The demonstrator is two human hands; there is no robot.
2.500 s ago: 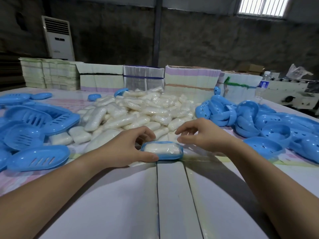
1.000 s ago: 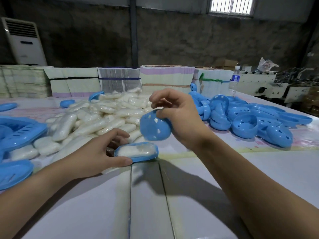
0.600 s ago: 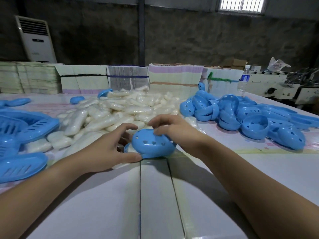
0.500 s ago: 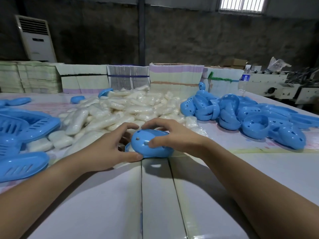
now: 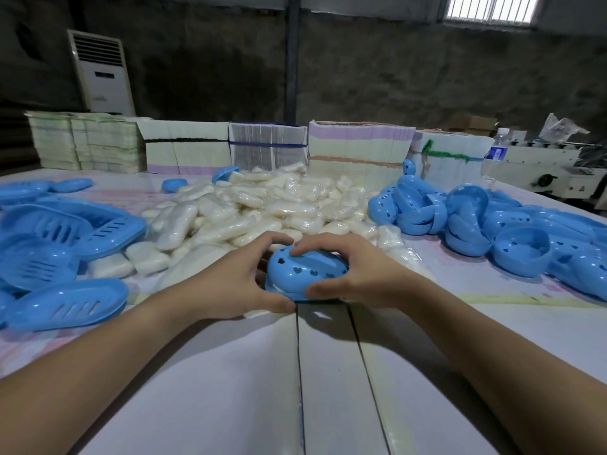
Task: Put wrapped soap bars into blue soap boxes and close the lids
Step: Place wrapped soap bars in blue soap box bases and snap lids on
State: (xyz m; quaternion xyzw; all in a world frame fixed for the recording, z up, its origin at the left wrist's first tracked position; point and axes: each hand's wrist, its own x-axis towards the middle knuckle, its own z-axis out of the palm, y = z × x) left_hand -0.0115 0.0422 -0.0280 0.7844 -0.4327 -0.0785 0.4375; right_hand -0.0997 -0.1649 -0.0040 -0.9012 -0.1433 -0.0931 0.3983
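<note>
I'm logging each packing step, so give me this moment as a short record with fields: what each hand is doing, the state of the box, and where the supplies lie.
left hand: left hand grips the left end of the soap box
right hand: right hand curls over the lid from the right
box state: lid with heart-shaped holes sits on the base; a slight gap shows at the front left
soap: wrapped bars piled behind the hands
spare lids: lid pile to the right
spare bases: slotted trays to the left
</note>
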